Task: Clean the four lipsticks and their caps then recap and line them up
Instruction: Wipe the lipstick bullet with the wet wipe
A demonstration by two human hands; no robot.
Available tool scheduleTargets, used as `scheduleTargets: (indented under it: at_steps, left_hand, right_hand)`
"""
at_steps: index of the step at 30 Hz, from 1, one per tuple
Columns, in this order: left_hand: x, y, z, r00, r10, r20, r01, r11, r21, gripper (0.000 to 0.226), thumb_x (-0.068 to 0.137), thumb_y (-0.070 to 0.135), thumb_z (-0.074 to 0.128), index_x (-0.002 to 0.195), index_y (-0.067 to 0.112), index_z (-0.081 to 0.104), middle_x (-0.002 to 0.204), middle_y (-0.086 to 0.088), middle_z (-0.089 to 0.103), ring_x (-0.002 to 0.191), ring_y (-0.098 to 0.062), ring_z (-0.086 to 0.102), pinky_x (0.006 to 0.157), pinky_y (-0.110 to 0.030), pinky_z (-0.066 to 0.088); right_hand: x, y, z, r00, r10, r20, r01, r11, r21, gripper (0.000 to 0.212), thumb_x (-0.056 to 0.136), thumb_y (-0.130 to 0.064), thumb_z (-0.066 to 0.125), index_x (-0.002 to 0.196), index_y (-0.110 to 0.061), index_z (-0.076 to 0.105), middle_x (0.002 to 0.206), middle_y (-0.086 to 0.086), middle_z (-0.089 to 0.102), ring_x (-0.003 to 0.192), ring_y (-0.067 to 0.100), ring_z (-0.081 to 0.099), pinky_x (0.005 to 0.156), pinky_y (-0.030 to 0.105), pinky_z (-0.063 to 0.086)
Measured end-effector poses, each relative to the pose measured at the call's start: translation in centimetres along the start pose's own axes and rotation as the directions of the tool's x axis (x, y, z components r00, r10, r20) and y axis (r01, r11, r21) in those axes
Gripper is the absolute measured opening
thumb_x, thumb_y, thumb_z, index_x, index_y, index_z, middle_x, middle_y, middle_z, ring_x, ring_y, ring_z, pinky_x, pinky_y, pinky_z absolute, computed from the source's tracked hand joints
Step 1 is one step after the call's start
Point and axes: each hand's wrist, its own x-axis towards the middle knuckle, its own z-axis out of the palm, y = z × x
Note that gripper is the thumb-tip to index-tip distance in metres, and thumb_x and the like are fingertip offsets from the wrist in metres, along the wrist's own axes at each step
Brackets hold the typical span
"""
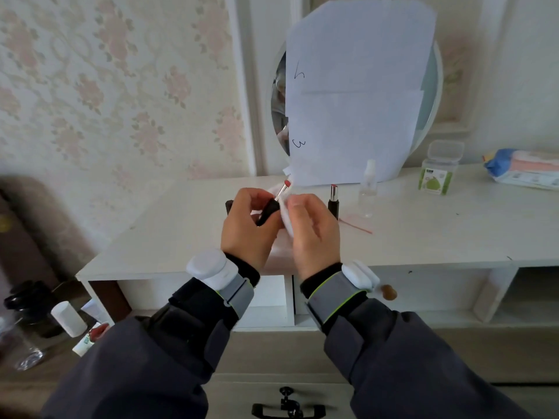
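Above the desk [423,237], the left hand [248,228] grasps an uncapped lipstick [273,204]; the right hand [311,234] pinches a white wipe [286,220] against it. Another open lipstick [333,201] stands just right.

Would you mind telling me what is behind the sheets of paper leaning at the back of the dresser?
A round mirror stands behind the sheets of paper; only its left sliver and right rim show. The rest of the glass is covered, so its reflection mostly cannot be seen.

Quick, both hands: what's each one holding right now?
Left hand: closed on an uncapped lipstick.
Right hand: closed on a white wipe, against the lipstick.
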Motion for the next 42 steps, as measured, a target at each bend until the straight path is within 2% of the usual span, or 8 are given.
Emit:
scheduleTargets:
  at_steps: [5, 9, 12, 19, 26, 32, 37, 42]
  left_hand:
    - [-0.3, 0.1, 0.2, 1.000, 0.002, -0.025, -0.001, 1.000, 0.031, 0.013, 0.087, 0.020, 0.067, 0.092, 0.027, 0.058, 0.092, 0.009, 0.068, 0.084, -0.014, 0.067, 0.081, -0.039, 0.056]
    - [-0.5, 0.1, 0.1, 1.000, -0.004, -0.012, 0.004, 1.000, -0.003, 0.012, 0.087, 0.020, 0.068, 0.096, 0.024, 0.062, 0.091, 0.010, 0.071, 0.084, -0.006, 0.068, 0.081, -0.032, 0.056]
    - [-0.6, 0.2, 0.1, 1.000, 0.003, -0.006, -0.003, 1.000, -0.026, 0.014, 0.087, 0.020, 0.069, 0.098, 0.024, 0.063, 0.092, 0.009, 0.072, 0.084, -0.006, 0.069, 0.081, -0.031, 0.056]
    - [-0.6, 0.0, 0.1, 1.000, -0.031, -0.006, 0.030, 0.997, -0.078, 0.015, 0.087, 0.021, 0.069, 0.097, 0.026, 0.059, 0.093, 0.004, 0.072, 0.080, -0.012, 0.067, 0.070, -0.022, 0.052]
    - [-0.7, 0.3, -0.3, 1.000, 0.015, 0.017, -0.015, 1.000, 0.010, 0.015, 0.088, 0.019, 0.068, 0.095, 0.030, 0.062, 0.087, 0.020, 0.066, 0.069, -0.004, 0.064, 0.064, -0.012, 0.047]
    - [-0.9, 0.2, -0.5, 1.000, 0.021, 0.003, -0.020, 1.000, -0.008, 0.020, 0.088, 0.016, 0.067, 0.103, 0.030, 0.063, 0.093, 0.012, 0.067, 0.072, -0.004, 0.066, 0.065, -0.016, 0.049]
    - [-1.2, -0.1, -0.6, 0.998, 0.064, -0.004, -0.064, 0.998, -0.004, 0.014, 0.090, 0.017, 0.066, 0.099, 0.028, 0.064, 0.093, 0.014, 0.071, 0.089, -0.001, 0.067, 0.081, -0.022, 0.052]
    - [-1.1, -0.2, -0.7, 0.994, 0.100, 0.039, -0.101, 0.994, 0.038, 0.021, 0.093, 0.014, 0.059, 0.110, 0.026, 0.066, 0.099, 0.016, 0.070, 0.093, -0.001, 0.065, 0.081, -0.020, 0.051]
  right_hand:
    - [0.4, 0.4, 0.0, 1.000, 0.016, -0.010, -0.016, 0.999, -0.031, 0.026, 0.095, -0.024, 0.056, 0.072, -0.017, 0.065, 0.056, -0.013, 0.055, 0.059, 0.008, 0.052, 0.062, 0.028, 0.043]
    - [0.6, 0.5, 0.1, 0.995, 0.095, -0.037, -0.094, 0.995, 0.033, 0.009, 0.087, -0.028, 0.070, 0.085, -0.026, 0.061, 0.075, -0.003, 0.071, 0.070, 0.013, 0.068, 0.070, 0.032, 0.055]
    - [0.8, 0.4, -0.2, 0.996, 0.090, -0.008, -0.089, 0.995, 0.048, 0.005, 0.092, -0.023, 0.066, 0.096, -0.025, 0.066, 0.084, -0.005, 0.074, 0.080, 0.007, 0.070, 0.076, 0.024, 0.055]
    - [1.0, 0.6, -0.6, 0.994, 0.058, -0.089, -0.057, 0.998, 0.011, 0.010, 0.093, -0.018, 0.064, 0.086, -0.022, 0.070, 0.077, -0.013, 0.069, 0.072, -0.006, 0.063, 0.067, 0.008, 0.046]
    - [1.0, 0.5, -0.5, 0.993, 0.089, -0.072, -0.089, 0.996, 0.009, 0.009, 0.088, -0.023, 0.071, 0.080, -0.019, 0.071, 0.073, -0.007, 0.071, 0.068, 0.001, 0.064, 0.065, 0.014, 0.048]
    - [0.8, 0.5, -0.5, 0.998, 0.061, 0.000, -0.061, 0.998, -0.012, 0.014, 0.093, -0.022, 0.065, 0.104, -0.027, 0.070, 0.081, -0.009, 0.071, 0.079, 0.001, 0.066, 0.073, 0.015, 0.051]
    - [0.7, 1.3, -0.2, 1.000, -0.012, 0.024, 0.015, 0.987, -0.157, 0.020, 0.098, -0.025, 0.057, 0.091, -0.016, 0.074, 0.077, -0.008, 0.070, 0.075, 0.003, 0.063, 0.070, 0.021, 0.051]
    - [0.7, 1.1, -0.4, 0.998, 0.010, 0.063, -0.002, 0.993, -0.117, 0.022, 0.097, -0.027, 0.058, 0.095, -0.014, 0.075, 0.079, -0.005, 0.072, 0.076, 0.006, 0.066, 0.072, 0.026, 0.054]
